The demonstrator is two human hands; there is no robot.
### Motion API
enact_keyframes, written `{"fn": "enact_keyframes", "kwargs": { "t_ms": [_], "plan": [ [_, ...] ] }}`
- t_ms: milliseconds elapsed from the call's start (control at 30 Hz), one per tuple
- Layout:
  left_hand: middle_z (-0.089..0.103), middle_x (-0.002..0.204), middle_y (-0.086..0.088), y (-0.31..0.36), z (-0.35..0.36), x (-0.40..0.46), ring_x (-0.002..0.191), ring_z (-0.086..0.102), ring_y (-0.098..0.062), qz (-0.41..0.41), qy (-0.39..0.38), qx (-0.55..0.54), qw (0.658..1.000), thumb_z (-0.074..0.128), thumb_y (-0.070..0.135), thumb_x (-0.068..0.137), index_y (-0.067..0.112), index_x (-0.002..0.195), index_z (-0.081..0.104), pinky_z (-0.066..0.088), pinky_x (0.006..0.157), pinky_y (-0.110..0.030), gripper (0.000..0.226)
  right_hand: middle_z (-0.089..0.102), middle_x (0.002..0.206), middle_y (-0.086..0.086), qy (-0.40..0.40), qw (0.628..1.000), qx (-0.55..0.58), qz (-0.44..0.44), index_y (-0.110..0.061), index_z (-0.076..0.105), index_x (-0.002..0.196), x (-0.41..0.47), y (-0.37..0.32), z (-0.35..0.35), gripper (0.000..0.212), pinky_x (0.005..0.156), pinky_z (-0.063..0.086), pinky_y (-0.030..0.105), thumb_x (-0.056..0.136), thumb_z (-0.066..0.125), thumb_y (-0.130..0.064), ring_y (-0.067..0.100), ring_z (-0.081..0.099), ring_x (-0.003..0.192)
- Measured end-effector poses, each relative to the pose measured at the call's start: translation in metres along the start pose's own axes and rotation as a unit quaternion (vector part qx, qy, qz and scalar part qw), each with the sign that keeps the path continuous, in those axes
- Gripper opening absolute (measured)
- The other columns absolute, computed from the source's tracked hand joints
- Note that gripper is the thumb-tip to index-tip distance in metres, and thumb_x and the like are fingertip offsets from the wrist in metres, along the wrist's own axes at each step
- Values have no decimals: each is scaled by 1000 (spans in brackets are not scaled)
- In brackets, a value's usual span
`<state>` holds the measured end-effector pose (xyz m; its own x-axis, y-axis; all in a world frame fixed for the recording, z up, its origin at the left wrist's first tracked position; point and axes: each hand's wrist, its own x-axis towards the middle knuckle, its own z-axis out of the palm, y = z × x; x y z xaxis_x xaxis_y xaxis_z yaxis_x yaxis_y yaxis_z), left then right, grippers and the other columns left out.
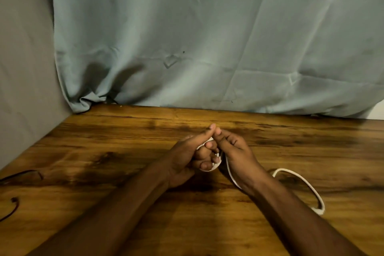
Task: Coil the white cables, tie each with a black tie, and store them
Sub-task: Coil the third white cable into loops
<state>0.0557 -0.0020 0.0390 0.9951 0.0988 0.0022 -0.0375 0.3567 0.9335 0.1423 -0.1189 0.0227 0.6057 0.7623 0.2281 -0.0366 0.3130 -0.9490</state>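
Head view, left hand (187, 158) (right hand (234, 149) too) gripping white cable (299, 183)

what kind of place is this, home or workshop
Probably a home desk or makeshift recording corner, not a workshop: a wooden table against a grey wall, with a pale green cloth hung behind it.

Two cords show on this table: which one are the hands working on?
The white cable: both the left hand and right hand hold its coil, its tail looping right. The thin dark cord lies untouched at the left edge.
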Motion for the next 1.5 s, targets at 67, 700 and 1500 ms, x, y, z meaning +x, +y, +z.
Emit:
{"fn": "enact_keyframes", "kwargs": {
  "t_ms": [67, 700, 1500],
  "plan": [
    [31, 51, -5, -1, 4, -1, 58, 48, -17, -7, 2, -38, 999, 62, 51, 88, 18, 64, 54, 43, 47, -18, 40, 64, 70, 4, 36, 999, 18, 8, -16, 72, 90, 1, -1, 4, 25, 63, 39, 31, 98, 59, -35, 13, 50, 55],
    [35, 41, 9, -20, 45, -17, 37, 33, -6, 25, 135, 74, 988, 49, 39, 102, 16, 70, 51, 33, 53, -26, 40, 37, 40, -4, 142, 988, -26, 62, -12, 55, 73, 16, 1, 6, 38, 39, 26, 16, 108, 50, -28, 10, 35, 32],
    [33, 45, 9, 27, -43, 17, 34, 25, -3, 254, 368, -129, 885, 44, 40, 105, -1, 106, 59, 25, 48, -22, 44, 56, 135, -12, -39, 753, -649, -100, -37, 54, 141, 3, 12, 1, 35, 113, 28, 40, 109, 44, -26, 10, 40, 126]
  ]
}}
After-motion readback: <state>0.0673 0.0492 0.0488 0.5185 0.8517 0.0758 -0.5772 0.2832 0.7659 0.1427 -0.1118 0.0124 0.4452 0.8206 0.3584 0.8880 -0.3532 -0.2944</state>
